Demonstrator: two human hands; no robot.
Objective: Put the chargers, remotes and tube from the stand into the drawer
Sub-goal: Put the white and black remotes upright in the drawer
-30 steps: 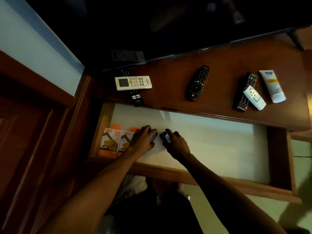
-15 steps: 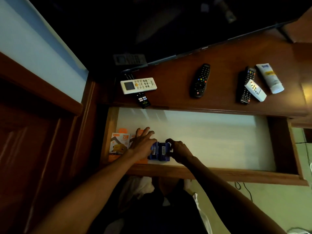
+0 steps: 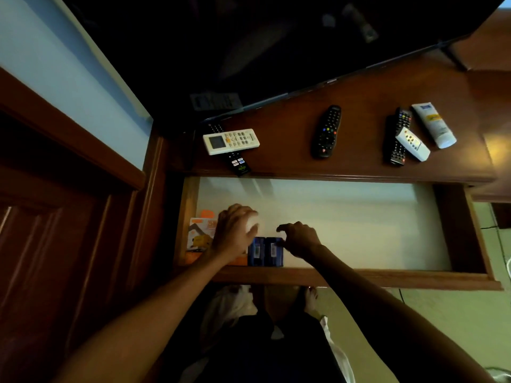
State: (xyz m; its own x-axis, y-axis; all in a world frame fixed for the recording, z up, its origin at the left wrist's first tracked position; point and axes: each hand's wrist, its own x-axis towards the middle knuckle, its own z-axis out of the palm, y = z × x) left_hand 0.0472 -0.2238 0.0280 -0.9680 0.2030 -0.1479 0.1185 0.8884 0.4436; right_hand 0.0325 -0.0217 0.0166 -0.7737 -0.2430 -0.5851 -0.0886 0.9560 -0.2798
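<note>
Remotes lay beyond my loosely curled, empty hands: the white rectangular plastic air-conditioner remote (image 3: 231, 141), long axis crosswise, sat nearest my left hand (image 3: 235, 235); my right hand (image 3: 300, 239) touched blue charger boxes (image 3: 266, 251).

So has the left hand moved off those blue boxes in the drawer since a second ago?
Yes. The left hand has lifted away toward the drawer's back and left, over the orange packs. The blue boxes now lie against the front wall.
</note>
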